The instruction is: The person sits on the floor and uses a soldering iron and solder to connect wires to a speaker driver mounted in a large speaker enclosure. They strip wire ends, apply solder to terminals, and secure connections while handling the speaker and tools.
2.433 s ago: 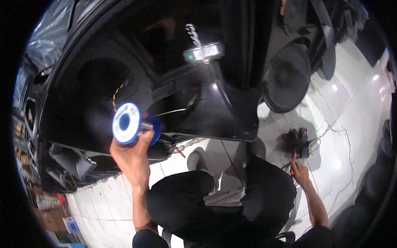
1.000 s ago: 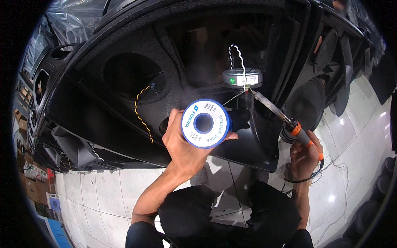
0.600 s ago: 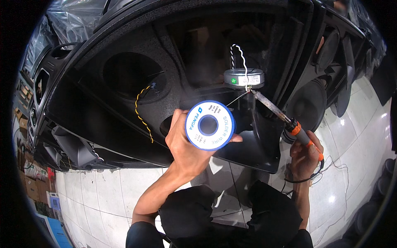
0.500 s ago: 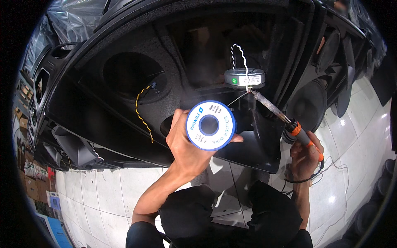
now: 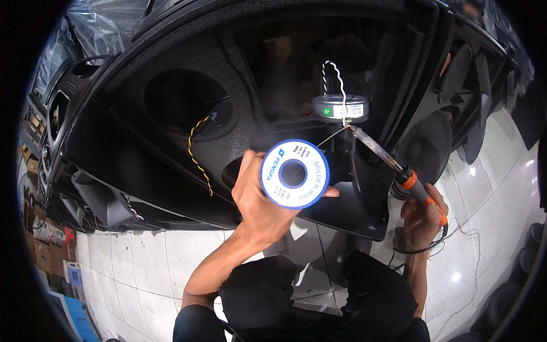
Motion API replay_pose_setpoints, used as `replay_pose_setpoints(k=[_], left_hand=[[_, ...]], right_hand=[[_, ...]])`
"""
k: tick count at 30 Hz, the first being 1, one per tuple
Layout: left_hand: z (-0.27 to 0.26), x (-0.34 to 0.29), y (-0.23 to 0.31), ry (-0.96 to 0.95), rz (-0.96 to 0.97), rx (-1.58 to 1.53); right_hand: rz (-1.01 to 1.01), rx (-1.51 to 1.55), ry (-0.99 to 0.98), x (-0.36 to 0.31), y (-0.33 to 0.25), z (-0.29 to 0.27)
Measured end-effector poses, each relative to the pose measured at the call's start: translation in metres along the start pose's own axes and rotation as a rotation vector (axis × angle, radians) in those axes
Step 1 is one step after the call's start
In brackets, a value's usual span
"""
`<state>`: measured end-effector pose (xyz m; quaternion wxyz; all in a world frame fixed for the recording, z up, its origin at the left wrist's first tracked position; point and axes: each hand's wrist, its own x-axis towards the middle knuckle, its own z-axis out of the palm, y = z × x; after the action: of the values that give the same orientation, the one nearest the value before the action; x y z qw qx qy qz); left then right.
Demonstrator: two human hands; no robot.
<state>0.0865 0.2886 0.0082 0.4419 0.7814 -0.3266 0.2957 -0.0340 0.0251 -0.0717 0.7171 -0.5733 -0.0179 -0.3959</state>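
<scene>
My left hand [image 5: 259, 202] is wrapped round a spool of solder wire [image 5: 269, 181] with a white face and blue rim. A thin strand of solder [image 5: 333, 137] runs from it up to the terminal of a round metal speaker driver [image 5: 354, 108]. In my right hand [image 5: 420, 219] is a soldering iron [image 5: 420, 191] with a grey and orange handle. Its tip meets, or nearly meets, the solder's end at that terminal; the exact contact is too small to tell. A twisted black-and-white wire [image 5: 341, 80] loops from the terminal up behind the driver.
The driver sits on a large black speaker cabinet [image 5: 137, 154] with round openings. A yellow-and-black twisted wire [image 5: 196, 159] hangs from one opening. The iron's black cord [image 5: 413, 249] trails below my right hand. More black speaker parts [image 5: 427, 142] stand at the right, above the white tiled floor [image 5: 456, 273].
Driver, spool and my left hand appear slightly farther right in the picture. The iron's tip and the solder strand remain at the driver's terminal.
</scene>
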Motion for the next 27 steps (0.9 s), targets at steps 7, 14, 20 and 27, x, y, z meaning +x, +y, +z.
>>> replay_pose_setpoints(k=[7, 14, 20, 27], left_hand=[[0.004, 0.001, -0.002, 0.067, 0.091, -0.028], [0.005, 0.001, -0.003, 0.088, 0.125, 0.017], [0.008, 0.004, 0.0, 0.098, 0.137, 0.011], [0.009, 0.005, -0.003, 0.103, 0.173, 0.034]], right_hand=[[-0.259, -0.368, -0.144, -0.003, -0.007, -0.008], [-0.391, -0.446, -0.247, -0.005, -0.012, -0.005], [-0.442, -0.476, -0.258, -0.007, -0.004, -0.011], [-0.438, -0.463, -0.287, -0.006, -0.003, -0.01]])
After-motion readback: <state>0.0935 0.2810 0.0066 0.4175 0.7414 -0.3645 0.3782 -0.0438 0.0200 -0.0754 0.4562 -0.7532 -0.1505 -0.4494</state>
